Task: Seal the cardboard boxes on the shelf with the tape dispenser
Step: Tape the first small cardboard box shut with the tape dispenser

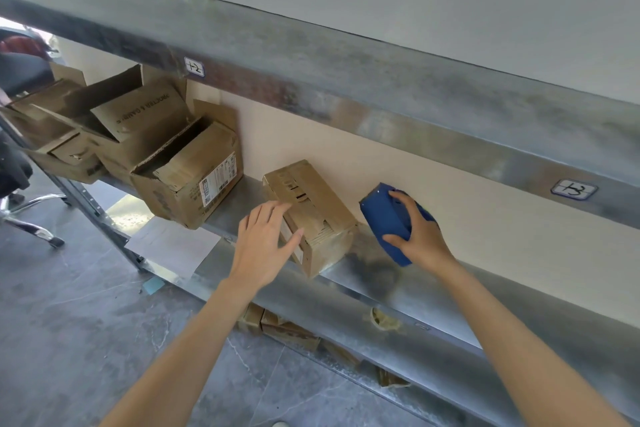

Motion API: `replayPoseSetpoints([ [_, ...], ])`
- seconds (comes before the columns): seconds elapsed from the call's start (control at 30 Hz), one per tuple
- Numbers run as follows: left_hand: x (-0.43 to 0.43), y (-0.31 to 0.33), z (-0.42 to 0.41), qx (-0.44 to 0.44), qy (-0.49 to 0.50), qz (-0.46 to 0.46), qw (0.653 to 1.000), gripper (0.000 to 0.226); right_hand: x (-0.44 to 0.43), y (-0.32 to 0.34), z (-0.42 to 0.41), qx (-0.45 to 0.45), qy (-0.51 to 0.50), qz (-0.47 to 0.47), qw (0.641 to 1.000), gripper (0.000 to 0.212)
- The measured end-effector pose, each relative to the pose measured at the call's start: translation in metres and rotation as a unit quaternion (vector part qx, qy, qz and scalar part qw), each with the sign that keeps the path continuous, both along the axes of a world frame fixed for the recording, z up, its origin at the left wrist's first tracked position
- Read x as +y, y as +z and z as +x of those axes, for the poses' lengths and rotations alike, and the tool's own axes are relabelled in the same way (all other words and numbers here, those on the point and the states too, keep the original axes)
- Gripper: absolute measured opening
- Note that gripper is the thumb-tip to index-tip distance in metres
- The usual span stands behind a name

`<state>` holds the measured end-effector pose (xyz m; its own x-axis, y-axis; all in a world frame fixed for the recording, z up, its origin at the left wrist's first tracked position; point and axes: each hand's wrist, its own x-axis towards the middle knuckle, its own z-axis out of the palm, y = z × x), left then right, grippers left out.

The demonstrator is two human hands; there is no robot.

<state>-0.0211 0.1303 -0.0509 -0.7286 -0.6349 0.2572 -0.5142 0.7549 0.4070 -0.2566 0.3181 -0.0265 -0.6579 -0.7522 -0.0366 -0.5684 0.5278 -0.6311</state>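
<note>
— Grip?
— Blue tape dispenser (382, 218) clasped in curled right hand (422, 236), over metal shelf (433, 291), just right of small cardboard box (320, 210) at front edge. Flat left hand (265, 248), fingers spread, touching box's near left corner.
— Room around?
— Gap of shelf between small box and open boxes (187, 180) crowding left end. Cream wall (346, 156) behind, grey tiled floor (69, 322) below.

A lone head-worn camera looks steeply down, close above the shelf (374, 281).

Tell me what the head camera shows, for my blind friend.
The right hand grips a blue tape dispenser at a metal shelf, while the open left hand touches a small cardboard box. More boxes, flaps open, sit further left.
</note>
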Motion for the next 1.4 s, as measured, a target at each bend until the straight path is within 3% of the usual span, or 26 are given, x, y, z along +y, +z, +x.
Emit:
replayPoseSetpoints([
  [0.17, 0.003, 0.008, -0.008, 0.016, -0.016, -0.010, 1.000, 0.070, 0.010, 0.030, 0.013, 0.058, 0.001, 0.047, 0.997, 0.068],
  [0.37, 0.007, 0.019, -0.012, 0.041, -0.032, 0.013, 0.999, 0.067, 0.015, 0.058, 0.031, 0.158, 0.020, 0.022, 0.987, 0.046],
  [0.47, 0.007, 0.026, -0.015, 0.081, -0.059, 0.039, 0.994, 0.044, 0.016, 0.066, 0.041, 0.166, 0.043, 0.010, 0.985, 0.051],
  [0.63, 0.001, 0.046, -0.020, 0.146, -0.141, 0.161, 0.966, 0.034, 0.018, 0.068, 0.057, 0.176, 0.115, -0.009, 0.978, 0.061],
  [0.8, -0.002, 0.061, -0.023, 0.131, -0.167, 0.259, 0.942, 0.030, 0.021, 0.068, 0.066, 0.144, 0.191, -0.031, 0.970, 0.062],
  [1.03, -0.002, 0.058, -0.015, 0.080, -0.219, 0.322, 0.917, 0.035, 0.023, 0.060, 0.074, 0.115, 0.241, -0.011, 0.964, 0.063],
  [1.23, -0.006, 0.060, -0.008, 0.034, -0.273, 0.392, 0.878, 0.040, 0.026, 0.054, 0.081, 0.161, 0.297, 0.027, 0.941, 0.065],
  [1.4, -0.006, 0.059, -0.004, 0.055, -0.250, 0.381, 0.889, 0.034, 0.027, 0.055, 0.087, 0.184, 0.304, 0.029, 0.934, 0.064],
])
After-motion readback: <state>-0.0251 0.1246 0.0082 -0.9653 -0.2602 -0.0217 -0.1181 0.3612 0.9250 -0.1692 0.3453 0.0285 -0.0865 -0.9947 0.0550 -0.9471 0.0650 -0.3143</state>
